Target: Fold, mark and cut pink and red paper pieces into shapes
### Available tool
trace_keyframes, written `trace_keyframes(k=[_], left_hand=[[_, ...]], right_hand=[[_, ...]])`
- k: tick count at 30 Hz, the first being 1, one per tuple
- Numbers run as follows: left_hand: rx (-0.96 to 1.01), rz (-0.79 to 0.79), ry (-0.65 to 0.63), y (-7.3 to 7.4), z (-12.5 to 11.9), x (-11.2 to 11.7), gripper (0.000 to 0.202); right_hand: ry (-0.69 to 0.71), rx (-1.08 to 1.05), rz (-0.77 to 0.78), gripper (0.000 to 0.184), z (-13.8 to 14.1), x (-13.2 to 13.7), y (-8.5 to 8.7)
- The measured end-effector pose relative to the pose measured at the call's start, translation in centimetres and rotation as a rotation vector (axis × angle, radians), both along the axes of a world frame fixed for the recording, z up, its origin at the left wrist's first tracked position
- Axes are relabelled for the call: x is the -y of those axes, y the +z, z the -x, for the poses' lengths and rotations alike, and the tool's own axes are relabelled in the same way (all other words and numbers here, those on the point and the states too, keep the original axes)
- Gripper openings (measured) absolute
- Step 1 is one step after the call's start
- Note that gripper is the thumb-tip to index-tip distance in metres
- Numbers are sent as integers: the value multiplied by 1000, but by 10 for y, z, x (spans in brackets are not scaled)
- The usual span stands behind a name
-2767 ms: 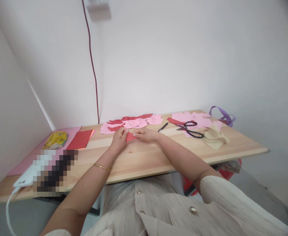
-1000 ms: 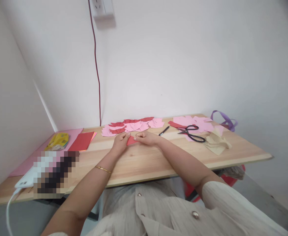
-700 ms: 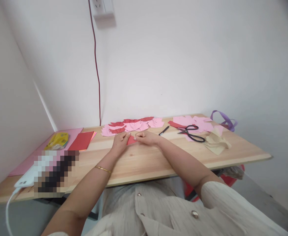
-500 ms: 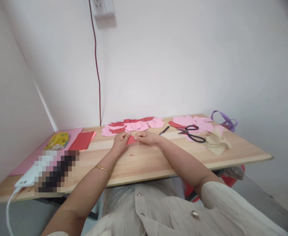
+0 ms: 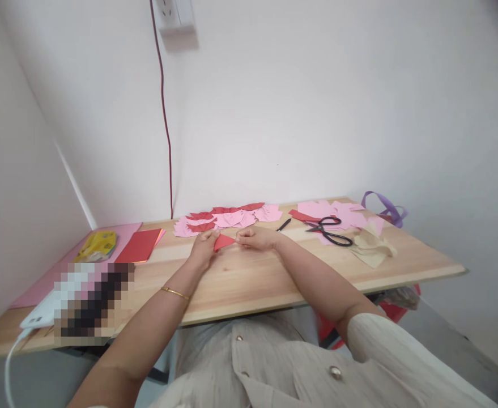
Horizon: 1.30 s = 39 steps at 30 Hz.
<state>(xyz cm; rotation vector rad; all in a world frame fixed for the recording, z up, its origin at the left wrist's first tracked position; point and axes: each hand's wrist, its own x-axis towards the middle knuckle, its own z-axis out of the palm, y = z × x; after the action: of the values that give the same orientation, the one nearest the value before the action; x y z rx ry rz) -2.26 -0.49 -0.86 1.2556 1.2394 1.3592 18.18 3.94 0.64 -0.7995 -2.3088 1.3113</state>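
Observation:
A small folded piece of red paper (image 5: 224, 243), shaped like a triangle, is held between my two hands above the middle of the table. My left hand (image 5: 204, 247) grips its wide left side, thumb on top. At the pointed right end, my right hand (image 5: 255, 238) pinches the tip between thumb and finger. Just behind my hands lie cut pink paper pieces (image 5: 228, 219) and red paper pieces (image 5: 200, 228) in overlapping rows. A black pen (image 5: 284, 224) rests beyond my right hand.
Black-handled scissors (image 5: 327, 231) lie on the right among pink paper scraps (image 5: 349, 215), beside a crumpled beige cloth-like piece (image 5: 374, 247). A purple ribbon (image 5: 387, 207) sits at the far right. Stacked red paper (image 5: 140, 246), a yellow packet (image 5: 98, 247) and a white device (image 5: 40, 315) occupy the left.
The red paper now shows more of itself as a pointed triangle. My right fingers have shifted to its tip, and my hands are slightly farther apart.

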Motion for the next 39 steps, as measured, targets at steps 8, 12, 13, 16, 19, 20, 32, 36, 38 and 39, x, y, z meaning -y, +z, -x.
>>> trace_keyframes(k=[8,12,13,16,19,20,32,36,38,39], left_hand=[[-453,-285,75,2,10,0,41],[-563,-363,-56,4,1,6,37],[-567,-359,-67,4,0,7,37],[-580,-345,-69,5,0,7,39],[-581,-329,-46,5,1,5,43],[-565,-323,-38,5,0,4,44],[-230,-103,-263,6,8,6,33],[-425,-208,-240,8,7,6,30],[-417,-210,-229,8,6,6,33],[-387,-199,-225,7,5,6,34]], right_hand=[[-206,-208,-88,34,13,1,-4],[-68,-218,-153,31,25,14,-5],[-53,-213,-160,32,26,16,-6],[-48,-171,-164,33,25,17,-4],[-40,-125,-198,35,23,15,-2],[-38,-127,-207,36,23,15,-1],[-91,-197,-109,37,17,12,-2],[-82,-220,-184,32,22,15,-3],[-148,-244,-263,31,26,18,-3],[-186,-258,-298,31,27,19,-2]])
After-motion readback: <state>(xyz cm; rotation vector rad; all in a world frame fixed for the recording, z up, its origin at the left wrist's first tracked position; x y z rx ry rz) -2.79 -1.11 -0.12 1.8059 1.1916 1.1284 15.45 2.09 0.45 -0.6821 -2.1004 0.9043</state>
